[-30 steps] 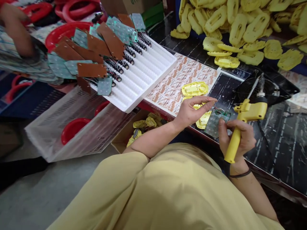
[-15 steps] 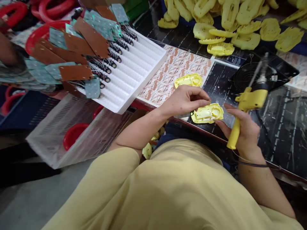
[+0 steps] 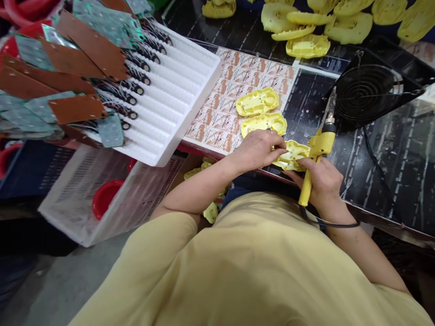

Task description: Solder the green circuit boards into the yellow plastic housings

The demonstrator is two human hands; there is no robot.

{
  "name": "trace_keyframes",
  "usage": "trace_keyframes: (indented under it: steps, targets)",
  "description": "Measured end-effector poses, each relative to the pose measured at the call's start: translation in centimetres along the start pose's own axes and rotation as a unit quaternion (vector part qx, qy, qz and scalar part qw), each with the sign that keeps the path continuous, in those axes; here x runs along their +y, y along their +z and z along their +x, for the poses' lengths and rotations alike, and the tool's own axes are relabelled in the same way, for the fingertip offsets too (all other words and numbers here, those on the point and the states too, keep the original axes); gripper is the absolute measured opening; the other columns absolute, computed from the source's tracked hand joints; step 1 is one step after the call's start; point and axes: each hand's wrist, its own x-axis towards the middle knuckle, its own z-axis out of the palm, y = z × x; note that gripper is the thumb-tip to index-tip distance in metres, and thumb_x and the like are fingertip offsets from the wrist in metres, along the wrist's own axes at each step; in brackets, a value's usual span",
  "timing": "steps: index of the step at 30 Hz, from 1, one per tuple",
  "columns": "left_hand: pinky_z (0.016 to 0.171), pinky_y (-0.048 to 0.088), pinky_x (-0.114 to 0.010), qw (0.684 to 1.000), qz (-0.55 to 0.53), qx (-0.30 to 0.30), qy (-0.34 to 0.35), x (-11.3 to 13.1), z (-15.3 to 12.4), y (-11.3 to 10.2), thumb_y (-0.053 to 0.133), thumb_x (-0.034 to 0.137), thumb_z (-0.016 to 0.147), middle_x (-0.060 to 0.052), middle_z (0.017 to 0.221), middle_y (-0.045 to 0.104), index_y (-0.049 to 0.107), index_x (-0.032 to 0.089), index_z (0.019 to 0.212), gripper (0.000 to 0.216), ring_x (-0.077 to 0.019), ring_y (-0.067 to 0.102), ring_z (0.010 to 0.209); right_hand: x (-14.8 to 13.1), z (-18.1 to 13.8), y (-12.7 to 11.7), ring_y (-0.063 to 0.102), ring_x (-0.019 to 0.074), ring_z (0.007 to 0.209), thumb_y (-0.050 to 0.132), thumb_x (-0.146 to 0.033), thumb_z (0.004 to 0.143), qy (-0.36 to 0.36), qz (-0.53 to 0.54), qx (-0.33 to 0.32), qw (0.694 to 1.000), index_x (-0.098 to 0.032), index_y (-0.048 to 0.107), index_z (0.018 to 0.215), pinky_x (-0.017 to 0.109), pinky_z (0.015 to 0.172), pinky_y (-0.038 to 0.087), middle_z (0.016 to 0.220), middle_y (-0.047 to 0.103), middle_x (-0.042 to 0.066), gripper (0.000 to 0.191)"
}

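A yellow plastic shell point(image 3: 292, 153) lies hollow side up at the table's front edge, between my hands. Over its left end, my left hand point(image 3: 260, 148) is closed in a pinch; whatever its fingertips hold is too small to make out. My right hand point(image 3: 322, 179) is wrapped round a yellow pistol-shaped soldering gun point(image 3: 321, 144), its metal tip pointing up and away from me. Fingers of that hand also touch the shell's right side. Just beyond my left hand, two more yellow shells point(image 3: 257, 102) rest on a patterned sheet point(image 3: 234, 77).
To the left, a white foam tray point(image 3: 190, 90) carries wired black parts and brown and green circuit boards point(image 3: 91, 54). Below it stands a white crate point(image 3: 71, 190) with a red ring. A black fan point(image 3: 369, 93) stands at right; loose yellow shells point(image 3: 348, 27) are piled behind.
My view has shifted. The soldering gun has come left and closer to the shell, and its tip is more upright. A second shell now shows beyond my left hand.
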Motion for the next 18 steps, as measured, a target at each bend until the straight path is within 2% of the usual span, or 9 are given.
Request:
trace_keyframes:
  steps: [3, 6, 10, 14, 18]
  targets:
    - [0.089, 0.057, -0.034, 1.000, -0.006, -0.004, -0.011, 0.1, -0.1, 0.1, 0.071, 0.023, 0.102, -0.008, 0.097, 0.085, 0.088, 0.018, 0.102, 0.017, -0.0236, 0.079, 0.093, -0.9, 0.3, 0.1, 0.070, 0.0199, 0.074, 0.080, -0.037, 0.104, 0.006, 0.005, 0.014, 1.000, -0.025, 0.075, 0.115, 0.031, 0.069, 0.054, 0.084, 0.075, 0.002, 0.016]
    - [0.086, 0.057, -0.033, 0.999, -0.029, 0.001, -0.016, 0.0, -0.3, 0.4, 0.069, 0.024, 0.101, -0.007, 0.092, 0.084, 0.087, 0.019, 0.099, 0.019, -0.0224, 0.078, 0.088, -0.5, 0.7, -0.7, 0.071, 0.0180, 0.072, 0.083, -0.030, 0.102, 0.022, 0.045, 0.042, 0.998, -0.026, 0.074, 0.121, 0.030, 0.070, 0.056, 0.091, 0.080, 0.001, 0.022]
    - [0.083, 0.056, -0.030, 0.992, -0.114, 0.043, 0.004, 0.2, -0.7, 0.8, 0.070, 0.023, 0.100, -0.004, 0.089, 0.084, 0.085, 0.019, 0.095, 0.017, -0.0188, 0.076, 0.083, 0.0, 1.3, -1.7, 0.078, 0.0174, 0.079, 0.084, -0.023, 0.100, 0.050, 0.118, 0.044, 0.991, -0.028, 0.073, 0.123, 0.028, 0.076, 0.061, 0.102, 0.084, 0.000, 0.026]
    - [0.084, 0.056, -0.027, 0.981, -0.185, 0.060, 0.023, 0.6, -0.9, 0.8, 0.070, 0.023, 0.102, -0.003, 0.091, 0.084, 0.083, 0.019, 0.095, 0.016, -0.0160, 0.077, 0.085, -0.7, 1.9, -0.7, 0.081, 0.0177, 0.080, 0.080, -0.029, 0.104, 0.099, 0.171, 0.054, 0.979, -0.029, 0.071, 0.118, 0.029, 0.077, 0.065, 0.101, 0.084, -0.002, 0.016]
    - [0.086, 0.057, -0.026, 0.974, -0.217, 0.051, 0.025, 0.7, -1.1, 0.7, 0.070, 0.021, 0.102, -0.003, 0.094, 0.085, 0.083, 0.019, 0.094, 0.015, -0.0160, 0.079, 0.089, -1.4, 2.0, 0.5, 0.081, 0.0182, 0.077, 0.082, -0.036, 0.103, 0.149, 0.200, 0.095, 0.964, -0.031, 0.068, 0.117, 0.029, 0.073, 0.066, 0.099, 0.081, -0.004, 0.020]
